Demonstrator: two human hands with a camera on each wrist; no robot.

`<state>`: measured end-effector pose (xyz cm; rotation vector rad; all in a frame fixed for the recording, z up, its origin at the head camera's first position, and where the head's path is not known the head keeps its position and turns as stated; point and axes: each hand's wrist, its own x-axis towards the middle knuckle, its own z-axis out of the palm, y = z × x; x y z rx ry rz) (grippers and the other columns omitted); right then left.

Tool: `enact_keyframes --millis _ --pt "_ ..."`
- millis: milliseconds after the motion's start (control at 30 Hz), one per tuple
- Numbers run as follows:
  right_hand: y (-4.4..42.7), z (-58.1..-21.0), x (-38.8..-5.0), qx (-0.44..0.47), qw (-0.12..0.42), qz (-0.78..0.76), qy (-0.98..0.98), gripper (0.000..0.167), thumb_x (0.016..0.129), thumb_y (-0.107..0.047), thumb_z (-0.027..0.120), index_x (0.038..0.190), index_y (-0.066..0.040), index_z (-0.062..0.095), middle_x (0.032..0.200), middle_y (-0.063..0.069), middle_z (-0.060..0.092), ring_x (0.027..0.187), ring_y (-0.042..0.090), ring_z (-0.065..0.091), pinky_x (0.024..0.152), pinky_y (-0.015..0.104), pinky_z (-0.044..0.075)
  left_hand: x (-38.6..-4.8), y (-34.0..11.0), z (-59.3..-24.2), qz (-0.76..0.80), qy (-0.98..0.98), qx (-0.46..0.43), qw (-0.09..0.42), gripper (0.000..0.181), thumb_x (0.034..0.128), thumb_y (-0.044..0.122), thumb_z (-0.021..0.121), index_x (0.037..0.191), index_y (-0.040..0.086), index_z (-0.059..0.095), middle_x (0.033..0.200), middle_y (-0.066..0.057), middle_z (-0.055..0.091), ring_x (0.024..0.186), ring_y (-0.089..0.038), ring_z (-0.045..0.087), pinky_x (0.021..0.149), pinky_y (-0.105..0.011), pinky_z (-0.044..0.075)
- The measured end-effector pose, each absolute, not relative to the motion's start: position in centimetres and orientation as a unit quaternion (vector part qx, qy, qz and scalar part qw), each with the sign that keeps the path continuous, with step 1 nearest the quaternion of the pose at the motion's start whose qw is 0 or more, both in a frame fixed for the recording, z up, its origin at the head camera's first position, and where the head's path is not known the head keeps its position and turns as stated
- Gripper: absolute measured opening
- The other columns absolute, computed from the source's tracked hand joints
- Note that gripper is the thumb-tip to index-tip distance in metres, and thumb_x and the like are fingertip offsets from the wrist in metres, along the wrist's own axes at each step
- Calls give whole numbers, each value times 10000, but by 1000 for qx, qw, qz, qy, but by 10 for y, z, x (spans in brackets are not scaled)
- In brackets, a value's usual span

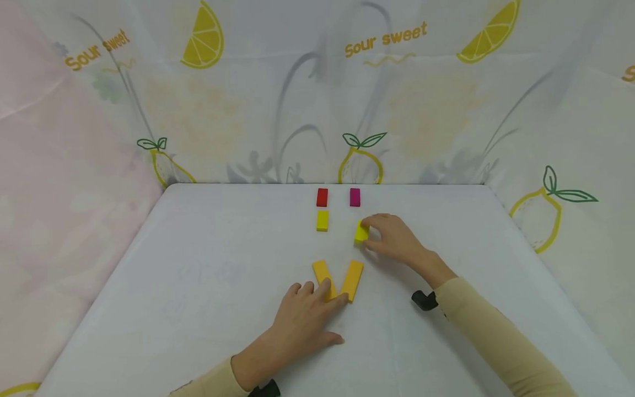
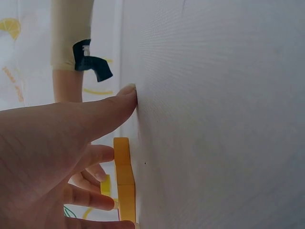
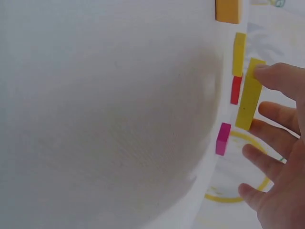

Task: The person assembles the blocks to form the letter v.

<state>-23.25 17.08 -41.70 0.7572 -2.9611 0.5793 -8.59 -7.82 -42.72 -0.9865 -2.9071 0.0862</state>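
My right hand [image 1: 395,238] pinches a yellow block [image 1: 361,232] between thumb and fingers. In the right wrist view this yellow block [image 3: 249,95] appears off the white surface, the other fingers spread beside it. My left hand [image 1: 306,315] reaches over two orange blocks lying in a V shape. One fingertip rests on the left orange block [image 1: 321,269], another touches the lower end of the right orange block [image 1: 353,277]. The left thumb stretches out to the side, over the table. Behind the hands, a second yellow block [image 1: 322,221] lies just in front of a red block [image 1: 322,197].
A magenta block [image 1: 354,197] lies near the back edge of the white table [image 1: 223,237], right of the red one. Behind the table hangs a lemon-printed cloth [image 1: 278,94]. Each wrist carries a black strap piece [image 1: 424,300].
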Motion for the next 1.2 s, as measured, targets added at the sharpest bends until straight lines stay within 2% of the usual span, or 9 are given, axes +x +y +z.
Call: enact_keyframes --millis 267,633,933,1200 --pt "173 -418 -224 248 21 188 -950 418 849 -258 749 1231 -109 665 1217 49 696 1205 288 596 1098 505 418 -86 -78 -426 27 -949 -315 19 736 726 760 679 1374 442 534 1239 2 548 842 -191 494 800 -376 449" --pt "173 -424 -213 245 18 187 -951 428 854 -283 761 1239 -120 668 1226 38 697 1215 288 587 1100 520 409 -86 -78 -427 28 -948 -318 23 746 730 761 676 1378 420 532 1226 -2 551 840 -195 500 811 -390 455" --pt "175 -427 -205 248 27 181 -951 418 843 -298 769 1202 -104 681 1204 46 709 1211 313 593 1090 529 410 -86 -76 -426 19 -948 -318 4 736 744 745 676 1392 430 523 1212 5 539 840 -185 484 806 -400 458" --pt "173 -429 -204 248 25 174 -953 433 852 -332 765 1215 -113 678 1213 41 706 1250 319 566 1104 545 395 -85 -77 -425 25 -947 -318 17 737 742 751 674 1387 428 529 1203 12 534 834 -186 480 799 -390 449"
